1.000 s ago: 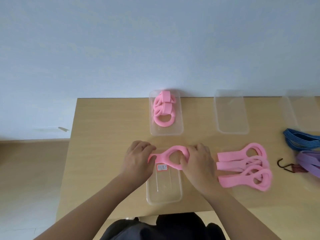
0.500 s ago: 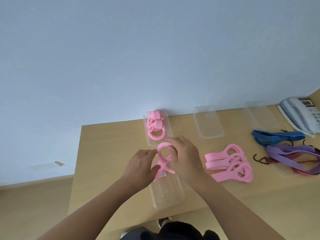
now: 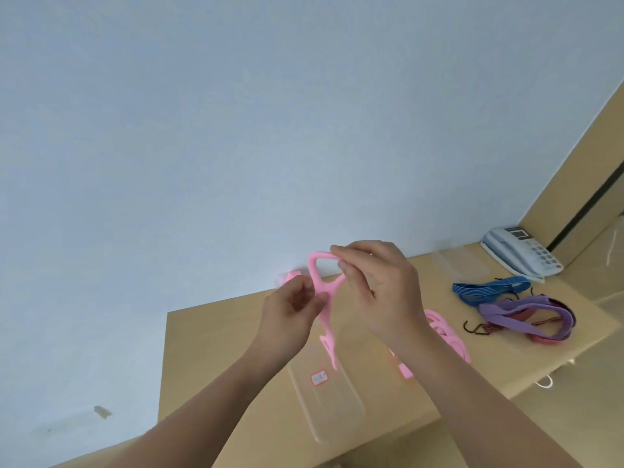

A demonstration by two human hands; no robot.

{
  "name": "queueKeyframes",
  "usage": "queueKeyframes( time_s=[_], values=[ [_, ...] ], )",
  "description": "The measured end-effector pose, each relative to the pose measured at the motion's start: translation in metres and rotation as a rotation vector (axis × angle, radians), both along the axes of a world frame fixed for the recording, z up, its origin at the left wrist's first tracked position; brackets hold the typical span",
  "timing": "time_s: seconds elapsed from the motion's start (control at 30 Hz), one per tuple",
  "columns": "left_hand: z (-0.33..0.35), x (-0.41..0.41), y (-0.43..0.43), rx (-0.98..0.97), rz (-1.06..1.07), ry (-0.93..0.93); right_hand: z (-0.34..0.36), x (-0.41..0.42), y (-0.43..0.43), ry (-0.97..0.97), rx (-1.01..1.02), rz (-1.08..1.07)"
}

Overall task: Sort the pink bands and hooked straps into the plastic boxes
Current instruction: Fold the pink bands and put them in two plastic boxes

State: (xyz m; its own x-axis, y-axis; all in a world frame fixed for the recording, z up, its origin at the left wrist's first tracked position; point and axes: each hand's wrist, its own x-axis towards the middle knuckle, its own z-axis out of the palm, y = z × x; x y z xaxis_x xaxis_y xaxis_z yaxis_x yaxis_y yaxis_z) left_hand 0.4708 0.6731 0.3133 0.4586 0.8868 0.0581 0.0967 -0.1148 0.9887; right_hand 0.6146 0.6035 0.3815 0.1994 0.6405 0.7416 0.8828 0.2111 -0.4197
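I hold one pink band [image 3: 323, 292] up in the air above the table. My right hand [image 3: 378, 285] pinches the top of its loop. My left hand [image 3: 292, 309] grips it lower down, and its tail hangs toward a clear plastic box [image 3: 332, 403] near the table's front edge. More pink bands [image 3: 445, 332] lie on the table, mostly hidden behind my right arm. A far box with pink bands [image 3: 287, 278] peeks out behind my left hand. Hooked straps lie to the right: a blue one [image 3: 486, 288], a purple one [image 3: 526, 315] and a red one [image 3: 489, 327].
A wooden table [image 3: 209, 349] stands against a pale blue wall. Another clear box [image 3: 462, 261] sits at the back right. A grey desk phone [image 3: 520, 255] rests at the far right corner beside a wooden panel.
Both hands have lifted the pink band off the near box and turned it upright. The camera has tilted up and swung left, so the table sits lower in view.
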Motion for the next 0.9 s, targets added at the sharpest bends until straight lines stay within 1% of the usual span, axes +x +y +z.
queueKeyframes(
  time_s=[0.1,0.2,0.3,0.5,0.8,0.9],
  values=[
    [0.025,0.003,-0.005,-0.044,-0.02,-0.125,0.011,0.001,-0.01,-0.021,0.06,0.028],
    [0.042,0.005,-0.011,-0.067,-0.026,-0.216,0.015,0.003,-0.012,0.011,0.091,0.036],
    [0.05,0.003,-0.014,-0.089,-0.021,-0.292,0.013,0.004,-0.005,-0.023,0.103,0.031],
    [0.056,0.003,-0.014,-0.111,0.012,-0.331,0.014,0.011,0.013,-0.085,0.119,0.146],
    [0.054,0.014,-0.02,-0.025,0.119,-0.363,0.023,0.024,0.02,-0.045,0.074,0.236],
    [0.055,0.017,-0.021,-0.019,0.168,-0.349,0.027,0.03,0.021,-0.041,0.009,0.242]
  ],
)
